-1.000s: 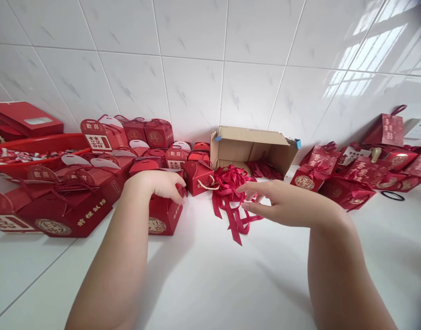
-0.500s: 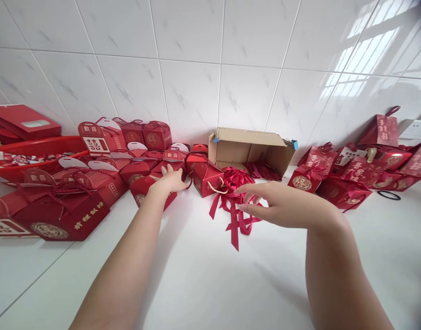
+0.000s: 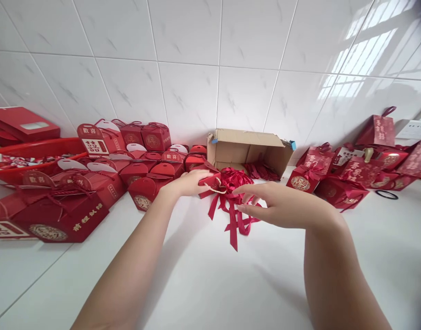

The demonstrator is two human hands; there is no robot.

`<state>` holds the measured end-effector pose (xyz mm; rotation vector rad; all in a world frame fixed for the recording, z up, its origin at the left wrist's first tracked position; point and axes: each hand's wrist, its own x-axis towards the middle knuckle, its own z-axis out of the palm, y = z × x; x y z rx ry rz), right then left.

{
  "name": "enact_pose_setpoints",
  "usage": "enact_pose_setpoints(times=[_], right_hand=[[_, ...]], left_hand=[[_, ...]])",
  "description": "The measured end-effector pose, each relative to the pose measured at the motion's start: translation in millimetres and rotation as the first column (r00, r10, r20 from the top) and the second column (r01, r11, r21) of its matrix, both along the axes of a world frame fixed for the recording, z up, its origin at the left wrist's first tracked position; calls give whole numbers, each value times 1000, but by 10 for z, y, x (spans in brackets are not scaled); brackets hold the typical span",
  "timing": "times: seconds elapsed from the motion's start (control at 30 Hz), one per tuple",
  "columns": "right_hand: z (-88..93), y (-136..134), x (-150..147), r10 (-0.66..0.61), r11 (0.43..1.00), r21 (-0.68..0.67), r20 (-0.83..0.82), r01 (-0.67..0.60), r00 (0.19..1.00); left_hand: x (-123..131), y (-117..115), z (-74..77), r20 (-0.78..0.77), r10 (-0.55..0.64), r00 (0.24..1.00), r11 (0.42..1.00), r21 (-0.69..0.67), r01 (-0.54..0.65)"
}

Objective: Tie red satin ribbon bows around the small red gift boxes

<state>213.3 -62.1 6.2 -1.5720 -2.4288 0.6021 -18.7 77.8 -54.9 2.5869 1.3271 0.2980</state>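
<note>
Left hand (image 3: 188, 183) shifted onto box (image 3: 213, 178) — grip unclear, right hand (image 3: 277, 204) unclenched, roomy counter (image 3: 224, 284) below

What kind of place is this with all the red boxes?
Perhaps a work area in a tiled room: red boxes line a white worktop, red ribbons lie heaped, and glossy wall tiles rise behind.

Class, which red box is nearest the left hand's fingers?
The red box with the pale rope handle, just left of the ribbon pile: fingers of the left hand lie over it, while other boxes sit farther from them.
</note>
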Motion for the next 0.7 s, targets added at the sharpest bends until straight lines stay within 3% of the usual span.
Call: enact_pose_setpoints(times=[0.13, 0.2, 0.3, 0.4, 0.5, 0.7], right_hand=[[-8, 45, 14, -31, 1000, -4, -2, 31, 1000], [-45, 129, -6, -57, 998, -24, 10, 57, 998], [-179, 310, -80, -74, 995, -60, 46, 77, 996], [-402, 466, -208, -37, 997, -62, 65, 41, 997], [-676, 575, -380, 40, 998, 56, 22, -41, 999], [-1124, 818, -645, 38, 991, 130, 29, -41, 999]], left_hand=[[-68, 100, -80, -48, 194, 980, 980, 54, -191], [-138, 123, -58, -47, 229, 972, 971, 84, -225], [-215, 77, 51, -69, 194, 979, 981, 45, -191], [-234, -55, 206, -115, 127, 985, 984, -111, -140], [-219, -207, 345, -151, 99, 984, 961, -242, -134], [-188, -383, 458, -165, 51, 985, 956, -277, -96]])
